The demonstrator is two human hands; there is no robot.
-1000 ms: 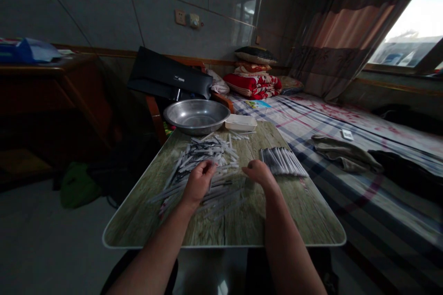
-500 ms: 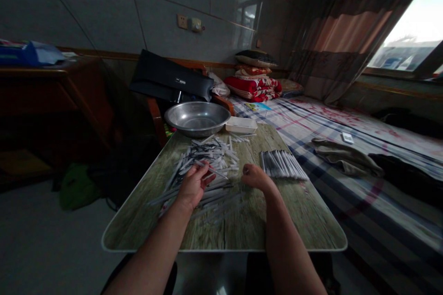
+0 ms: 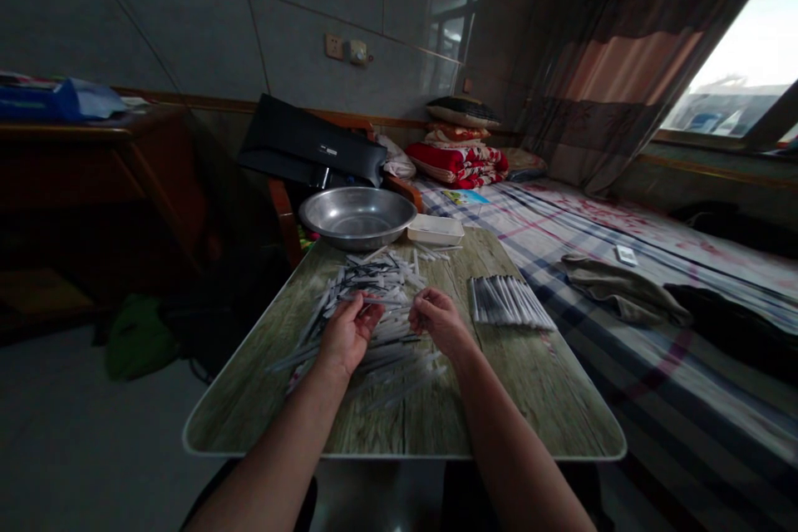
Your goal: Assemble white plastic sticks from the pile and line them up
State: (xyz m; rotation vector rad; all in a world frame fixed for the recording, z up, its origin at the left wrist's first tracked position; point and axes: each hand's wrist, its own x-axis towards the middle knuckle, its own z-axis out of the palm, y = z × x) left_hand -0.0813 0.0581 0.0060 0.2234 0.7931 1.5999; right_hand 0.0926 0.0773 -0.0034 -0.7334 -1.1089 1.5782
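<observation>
My left hand (image 3: pixel 352 334) is closed in a pinch on a slim, pale pen-like tube (image 3: pixel 381 300), held above a loose pile of similar tubes (image 3: pixel 380 273). Close to the tube's right end is my right hand (image 3: pixel 435 319), its fingertips pressed together; what they hold, if anything, is too small to make out. More long translucent tubes (image 3: pixel 399 362) lie below and between the hands. To the right, a tidy row of pen-like tubes with dark ends (image 3: pixel 509 302) lies side by side on the table.
The wood-patterned table (image 3: pixel 249 416) carries a steel basin (image 3: pixel 358 216) and a white plastic tray (image 3: pixel 435 229) at its far end. A bed with a checked sheet (image 3: pixel 549 241) adjoins the right side. Behind stands a chair with a black panel-like object (image 3: pixel 312 145).
My right hand has moved left, from beside the tidy row towards my left hand. The tube in my left hand has turned from slanting down to nearly level.
</observation>
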